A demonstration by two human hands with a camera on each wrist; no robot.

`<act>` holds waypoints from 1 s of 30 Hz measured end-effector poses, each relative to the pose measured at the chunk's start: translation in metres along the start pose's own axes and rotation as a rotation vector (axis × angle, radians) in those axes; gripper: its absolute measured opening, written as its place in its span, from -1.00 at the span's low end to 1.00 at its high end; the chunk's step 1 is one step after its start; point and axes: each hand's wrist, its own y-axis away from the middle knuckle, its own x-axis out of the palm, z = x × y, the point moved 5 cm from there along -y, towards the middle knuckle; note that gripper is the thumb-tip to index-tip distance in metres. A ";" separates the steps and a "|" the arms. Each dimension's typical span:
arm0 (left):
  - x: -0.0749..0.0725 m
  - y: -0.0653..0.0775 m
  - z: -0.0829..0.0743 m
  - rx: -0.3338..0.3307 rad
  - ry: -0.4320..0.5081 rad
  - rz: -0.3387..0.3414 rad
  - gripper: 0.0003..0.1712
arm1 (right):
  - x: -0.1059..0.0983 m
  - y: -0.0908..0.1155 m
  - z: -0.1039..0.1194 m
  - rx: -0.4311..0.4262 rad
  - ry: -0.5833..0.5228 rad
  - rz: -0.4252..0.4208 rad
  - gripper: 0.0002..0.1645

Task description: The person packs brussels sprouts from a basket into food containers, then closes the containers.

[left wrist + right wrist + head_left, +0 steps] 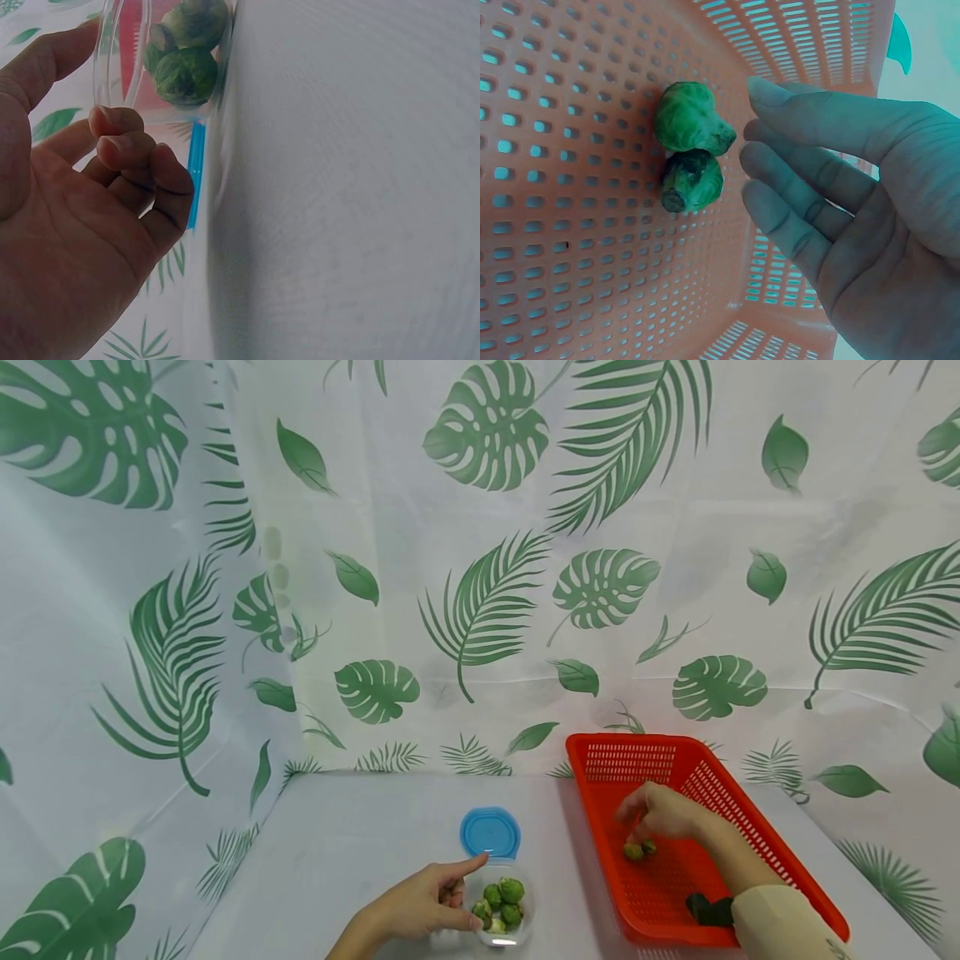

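A small clear plastic container [525, 902] holds several green Brussels sprouts [512, 890]. My left hand [420, 897] grips its left side, index finger at the far rim and thumb at the near side; the other fingers curl in beside the wall in the left wrist view. My right hand [663, 814] is inside the red basket [611, 868], just over two Brussels sprouts [633, 852]. In the right wrist view, the thumb and fingers stand apart from these touching sprouts [686, 116], with nothing between them.
A round blue lid [490, 833] lies flat just behind the container on the white table [360, 835]. Dark objects [708, 910] show at the basket's near end, beside the right sleeve [783, 922]. Leaf-print sheeting [405, 610] stands behind and at the sides.
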 end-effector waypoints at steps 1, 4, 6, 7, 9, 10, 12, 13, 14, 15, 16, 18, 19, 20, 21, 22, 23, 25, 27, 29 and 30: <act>0.000 0.000 0.000 0.000 0.002 0.001 -0.05 | 0.000 0.000 0.000 0.004 -0.002 0.002 -0.61; 0.001 0.000 0.000 -0.003 0.006 0.001 -0.05 | 0.000 0.001 0.000 0.009 -0.003 0.008 -0.63; 0.001 0.000 -0.001 -0.006 0.007 0.000 -0.05 | 0.000 0.002 -0.001 0.013 -0.002 0.009 -0.64; 0.001 0.000 -0.001 -0.006 0.008 0.000 -0.05 | 0.000 0.002 -0.001 0.021 -0.001 0.008 -0.65; 0.001 0.000 -0.001 -0.007 0.008 0.000 -0.05 | 0.001 0.002 0.000 0.023 0.001 0.010 -0.65; 0.001 0.000 -0.001 -0.008 0.009 0.001 -0.05 | 0.001 0.002 0.000 0.021 0.005 0.012 -0.66; 0.001 0.001 -0.001 -0.006 0.007 0.002 -0.05 | 0.002 0.002 0.001 0.012 0.016 0.023 -0.68; 0.001 0.001 -0.001 -0.004 0.007 0.002 -0.05 | 0.002 0.002 0.001 0.012 0.021 0.028 -0.70; 0.000 0.001 -0.001 -0.002 0.008 0.003 -0.05 | 0.003 0.002 0.002 0.010 0.026 0.034 -0.70; 0.000 0.001 -0.001 0.001 0.007 0.004 -0.05 | 0.003 0.001 0.002 0.010 0.032 0.040 -0.71; 0.000 0.001 -0.002 0.003 0.006 0.005 -0.05 | 0.003 0.001 0.002 0.014 0.036 0.043 -0.71; 0.000 0.000 -0.002 0.008 0.005 0.005 -0.05 | 0.004 0.001 0.002 0.031 0.043 0.047 -0.72; 0.000 0.000 -0.002 0.010 0.005 0.006 -0.06 | 0.004 0.001 0.001 0.043 0.043 0.049 -0.73; 0.001 0.000 -0.002 0.011 0.005 0.007 -0.06 | 0.005 0.001 0.001 0.050 0.043 0.051 -0.73; 0.001 0.000 -0.002 0.013 0.005 0.007 -0.06 | 0.005 0.001 0.001 0.057 0.043 0.053 -0.74; 0.001 0.000 -0.002 0.014 0.007 0.008 -0.06 | 0.005 0.001 0.001 0.058 0.047 0.057 -0.75; 0.001 0.000 -0.002 0.016 0.008 0.008 -0.06 | 0.006 0.002 0.001 0.062 0.046 0.060 -0.76; 0.001 0.000 -0.002 0.015 0.009 0.008 -0.06 | 0.007 0.001 0.000 0.067 0.043 0.064 -0.77; 0.001 0.000 -0.002 0.012 0.008 0.007 -0.06 | 0.008 0.001 0.000 0.065 0.044 0.069 -0.78; 0.001 0.001 -0.002 0.007 0.007 0.005 -0.06 | 0.008 0.001 -0.001 0.057 0.045 0.076 -0.78; 0.001 0.001 -0.002 0.004 0.006 0.004 -0.06 | 0.009 0.001 -0.002 0.055 0.047 0.079 -0.78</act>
